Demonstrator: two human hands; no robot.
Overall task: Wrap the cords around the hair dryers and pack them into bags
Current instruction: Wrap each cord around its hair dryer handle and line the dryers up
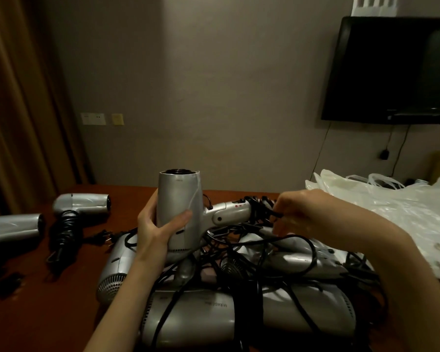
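Head view: the hair dryer I'm working on stands nozzle-up above the pile, my left hand curled round its silver barrel, thumb across the front. Its handle sticks out to the right with black cord already coiled around the far end, and my right hand pinches the loose run of that cord just beside the coils.

I'd say I'm mid-wrap. The risk I see is below: the cord I'm pulling drops into a heap of unwrapped dryers whose leads cross one another, so a snag there could drag a neighbour along or loosen my turns. If my pinch slackens, the coils may spring off the handle.

Two wrapped dryers lie well apart on the left of the brown table; the plastic bags wait on the right.
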